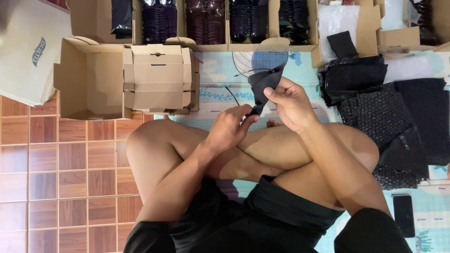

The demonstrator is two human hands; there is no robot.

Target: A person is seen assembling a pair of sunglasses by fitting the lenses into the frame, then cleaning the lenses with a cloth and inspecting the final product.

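I sit cross-legged on the floor and hold a small flat black piece (263, 83) in front of my knees with both hands. My right hand (289, 104) grips its upper part, thumb across the face. My left hand (230, 127) pinches its lower corner between thumb and fingers. A thin black cord (232, 95) trails from the piece to the left. The piece's far side is hidden from me.
A stack of folded cardboard boxes (158, 77) lies inside an open carton (86, 79) at the left. Cartons of dark items (206, 21) line the back. Black bubble-wrap sheets (382, 117) pile at the right, a phone (403, 215) near my right knee.
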